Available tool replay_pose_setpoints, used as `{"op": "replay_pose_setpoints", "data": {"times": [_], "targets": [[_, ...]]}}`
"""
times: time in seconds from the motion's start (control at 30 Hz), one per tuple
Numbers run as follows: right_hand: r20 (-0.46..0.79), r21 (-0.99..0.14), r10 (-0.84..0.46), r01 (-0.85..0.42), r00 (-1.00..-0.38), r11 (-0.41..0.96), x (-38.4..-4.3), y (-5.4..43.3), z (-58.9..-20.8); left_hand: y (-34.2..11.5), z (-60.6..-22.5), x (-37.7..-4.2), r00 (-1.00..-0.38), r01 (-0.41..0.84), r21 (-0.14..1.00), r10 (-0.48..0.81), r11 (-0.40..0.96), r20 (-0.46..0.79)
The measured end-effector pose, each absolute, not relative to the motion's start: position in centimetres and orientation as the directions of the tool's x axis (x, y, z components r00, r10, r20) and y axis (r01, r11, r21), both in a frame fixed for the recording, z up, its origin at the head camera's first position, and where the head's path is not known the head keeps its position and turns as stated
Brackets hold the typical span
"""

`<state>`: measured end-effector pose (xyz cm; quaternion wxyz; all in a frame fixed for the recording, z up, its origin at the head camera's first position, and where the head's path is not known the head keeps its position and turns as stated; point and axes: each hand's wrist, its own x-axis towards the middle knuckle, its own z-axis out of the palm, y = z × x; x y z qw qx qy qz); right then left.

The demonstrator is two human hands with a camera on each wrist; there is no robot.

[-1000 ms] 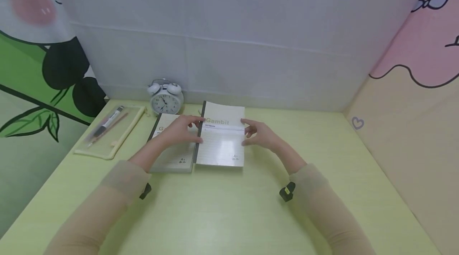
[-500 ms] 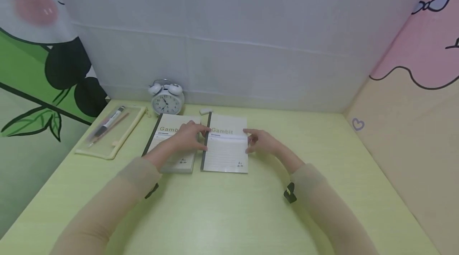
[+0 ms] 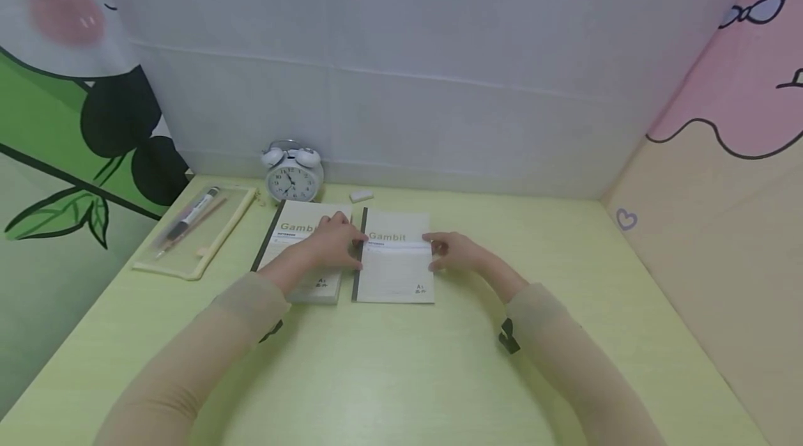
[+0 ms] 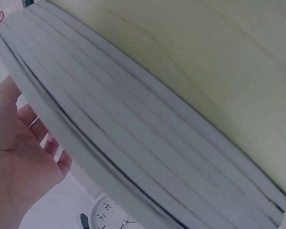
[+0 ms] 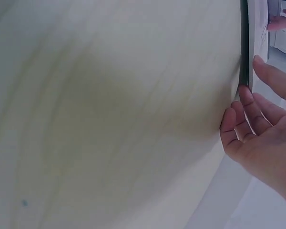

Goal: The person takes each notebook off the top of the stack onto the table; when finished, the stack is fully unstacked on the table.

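Observation:
A pale notebook (image 3: 398, 275) with a dark spine and gold "Gambit" lettering lies flat near the table's middle. At its spine, my left hand (image 3: 334, 244) grips the edge with thumb and index finger while reaching over a matching notebook stack (image 3: 307, 211). From the opposite side my right hand (image 3: 456, 251) holds the right edge. The right wrist view shows the right hand (image 5: 271, 112) with its thumb above the notebook's edge (image 5: 245, 47) and fingertips at its lower side. Layered page edges of the stack (image 4: 133, 119) fill much of the left wrist view, beside my left hand (image 4: 24, 152).
A white twin-bell alarm clock (image 3: 292, 182) stands behind the stack. A small white block (image 3: 361, 196), perhaps an eraser, lies behind the notebook. At the left, a clear zip pouch (image 3: 228, 230) contains a marker (image 3: 193, 212) and a thin pencil-like stick. A fabric-covered wall (image 3: 464, 118) borders the table's back.
Both hands have lowered the notebook toward me, from a raised, tilted position onto the table, just right of the stack. The small white block behind it has come into view.

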<state>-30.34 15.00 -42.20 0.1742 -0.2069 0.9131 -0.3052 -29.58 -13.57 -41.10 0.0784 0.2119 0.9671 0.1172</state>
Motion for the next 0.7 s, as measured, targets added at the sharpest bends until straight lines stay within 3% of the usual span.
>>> {"op": "replay_pose_setpoints", "data": {"times": [0.3,0.7], "targets": [[-0.141,-0.533,-0.478,-0.341,-0.867,0.775,-30.1,14.8,-42.6,-13.4,-40.9,-29.3,-0.871,0.465,0.155,0.481,0.872,-0.096],[-0.130,-0.556,-0.478,-0.336,-0.869,0.760,-29.3,13.2,-40.1,-16.1,-39.4,-28.6,-0.889,0.438,0.277,0.459,0.855,-0.010]]}}
